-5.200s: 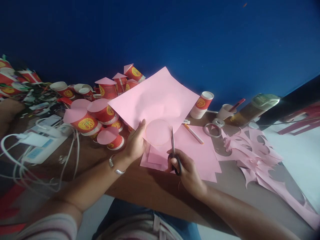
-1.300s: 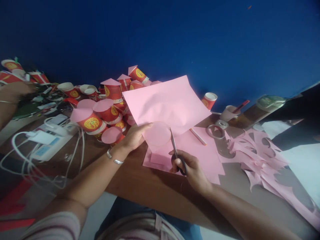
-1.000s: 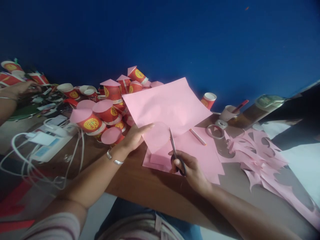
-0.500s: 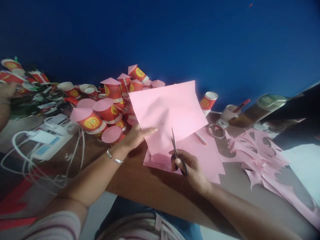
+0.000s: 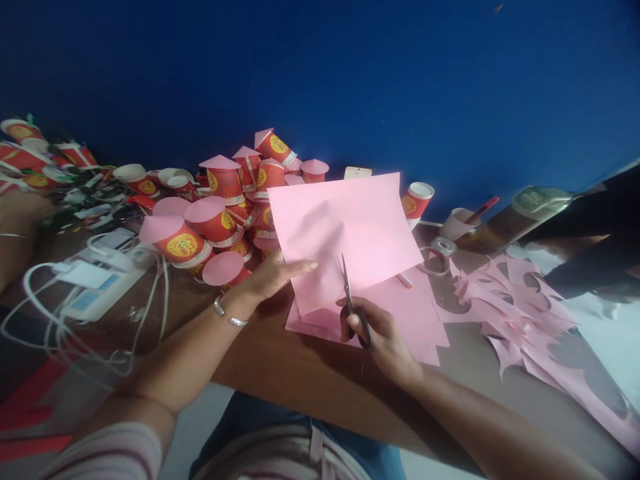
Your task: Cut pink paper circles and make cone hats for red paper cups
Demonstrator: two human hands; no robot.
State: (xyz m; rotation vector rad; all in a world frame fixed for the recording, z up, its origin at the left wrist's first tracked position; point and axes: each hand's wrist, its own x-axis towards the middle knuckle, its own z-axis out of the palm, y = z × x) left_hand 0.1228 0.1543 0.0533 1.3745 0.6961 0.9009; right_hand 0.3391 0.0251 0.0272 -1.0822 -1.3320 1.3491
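Observation:
My left hand (image 5: pixel 273 275) pinches the lower left edge of a raised pink paper sheet (image 5: pixel 350 233), thumb on top. My right hand (image 5: pixel 383 337) grips dark-handled scissors (image 5: pixel 350 303), whose blades point up into the bottom edge of that sheet. Under both hands lies a stack of pink sheets (image 5: pixel 400 317) on the brown table (image 5: pixel 300 373). A pile of red paper cups with pink paper lids (image 5: pixel 215 213) stands just left of the raised sheet.
Pink offcuts (image 5: pixel 520 313) spread to the right. Tape rolls (image 5: pixel 435 257), a pen (image 5: pixel 404 279), a red cup (image 5: pixel 417 200) and a white cup (image 5: pixel 457 223) sit behind the paper. A white device with cables (image 5: pixel 90 280) lies left. Another person's arm (image 5: pixel 15 227) shows at far left.
The raised sheet has turned clockwise in my left hand, so its top edge now sits nearly level. The scissors stay at its lower edge. The other person's hand at far left has shifted.

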